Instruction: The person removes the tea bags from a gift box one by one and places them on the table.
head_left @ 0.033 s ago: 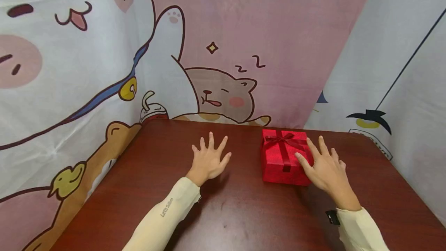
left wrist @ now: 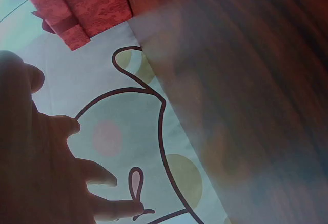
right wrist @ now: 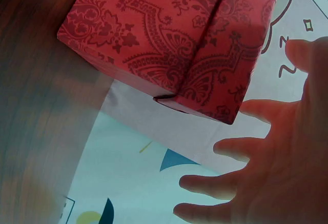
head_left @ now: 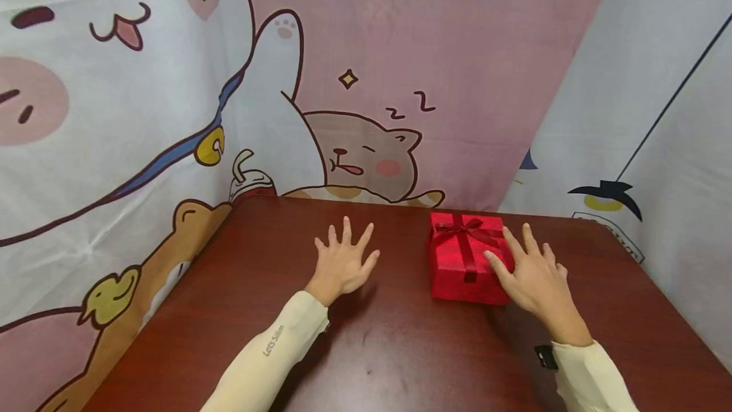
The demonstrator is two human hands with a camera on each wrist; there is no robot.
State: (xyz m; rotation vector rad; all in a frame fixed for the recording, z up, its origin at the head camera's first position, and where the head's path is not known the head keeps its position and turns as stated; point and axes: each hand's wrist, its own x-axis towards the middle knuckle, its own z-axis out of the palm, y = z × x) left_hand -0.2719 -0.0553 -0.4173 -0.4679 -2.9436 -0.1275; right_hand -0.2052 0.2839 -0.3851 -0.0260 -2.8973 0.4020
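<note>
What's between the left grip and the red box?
In the head view, only bare brown tabletop shows between the left grip and the red box.

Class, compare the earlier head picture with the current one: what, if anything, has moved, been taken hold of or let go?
Nothing visibly changed. The red gift box stays on the table, the left hand spread apart from it, the right hand spread beside it.
</note>
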